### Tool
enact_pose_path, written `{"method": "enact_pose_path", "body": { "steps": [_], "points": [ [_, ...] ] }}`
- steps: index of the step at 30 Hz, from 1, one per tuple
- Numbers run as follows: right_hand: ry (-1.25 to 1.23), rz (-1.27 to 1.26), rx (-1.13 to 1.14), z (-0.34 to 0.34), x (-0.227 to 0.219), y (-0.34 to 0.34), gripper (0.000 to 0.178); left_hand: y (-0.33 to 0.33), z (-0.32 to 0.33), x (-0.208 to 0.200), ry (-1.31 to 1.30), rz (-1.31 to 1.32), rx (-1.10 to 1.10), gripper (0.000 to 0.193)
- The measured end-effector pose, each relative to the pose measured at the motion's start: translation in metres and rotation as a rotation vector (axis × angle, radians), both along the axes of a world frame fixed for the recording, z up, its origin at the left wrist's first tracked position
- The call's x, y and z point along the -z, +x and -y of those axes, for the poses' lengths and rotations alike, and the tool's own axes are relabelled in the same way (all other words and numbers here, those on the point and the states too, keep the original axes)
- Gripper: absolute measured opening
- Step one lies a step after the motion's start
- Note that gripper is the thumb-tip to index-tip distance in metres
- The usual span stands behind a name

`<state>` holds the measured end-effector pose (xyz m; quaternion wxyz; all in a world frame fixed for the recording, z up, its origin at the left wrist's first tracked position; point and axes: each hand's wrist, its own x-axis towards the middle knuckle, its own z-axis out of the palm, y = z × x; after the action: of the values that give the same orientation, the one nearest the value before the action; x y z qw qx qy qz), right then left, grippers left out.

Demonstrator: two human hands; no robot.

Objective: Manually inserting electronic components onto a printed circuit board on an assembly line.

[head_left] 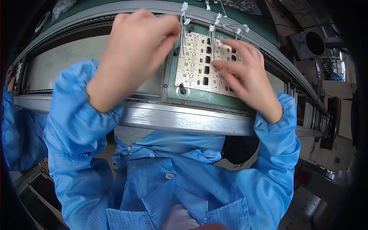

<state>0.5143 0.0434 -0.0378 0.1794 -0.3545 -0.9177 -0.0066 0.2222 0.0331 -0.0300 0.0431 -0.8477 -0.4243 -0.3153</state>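
A panel of cream circuit boards (191, 69) with rows of black components lies on a green fixture plate (172, 94). Over its upper left, my left hand (140, 42) is closed, thumb and index fingertips together beside a thin grey wire lead (182, 42). Blur and the fingers hide whatever they hold. My right hand (249, 71) rests over the panel's right side, fingers apart, with fingertips at or just above the boards near another wire lead (213, 46). White connectors (218, 18) on several leads hang over the plate's far edge.
The fixture sits in a conveyor track with a metal front rail (168, 115) and a far rail (96, 15). A black screw knob (182, 89) stands up from the plate. At far left, another person's blue sleeve (11, 126) and hand are near the track. Clear plastic bags lie beyond.
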Motion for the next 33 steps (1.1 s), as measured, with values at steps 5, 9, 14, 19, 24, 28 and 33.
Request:
{"method": "enact_pose_path", "body": {
  "steps": [5,9,14,19,24,28,33],
  "points": [
    [0.297,0.114,0.013,-0.09,-0.001,0.009,0.025,0.025,0.024,0.027,0.125,-0.171,-0.016,0.017],
    [0.113,0.134,0.025,-0.096,-0.013,-0.015,0.012,0.03,0.026,0.024,0.053,-0.255,-0.006,0.019],
    [0.046,0.115,0.007,-0.104,-0.014,-0.01,0.013,0.029,0.017,0.025,-0.061,-0.089,0.063,0.011],
    [0.049,0.013,0.017,-0.113,-0.011,-0.001,0.014,0.029,0.024,0.021,-0.074,-0.118,0.044,0.011],
    [0.043,-0.294,0.023,-0.114,-0.012,0.004,0.016,0.033,0.029,0.023,-0.035,-0.179,-0.034,0.013],
    [0.219,-0.244,0.03,-0.102,-0.032,0.018,0.016,0.037,0.03,0.025,0.028,-0.183,-0.04,0.015],
    [0.142,-0.297,0.032,-0.078,-0.046,0.029,0.011,0.032,0.034,0.022,-0.031,-0.201,-0.022,0.019]
  ]
}}
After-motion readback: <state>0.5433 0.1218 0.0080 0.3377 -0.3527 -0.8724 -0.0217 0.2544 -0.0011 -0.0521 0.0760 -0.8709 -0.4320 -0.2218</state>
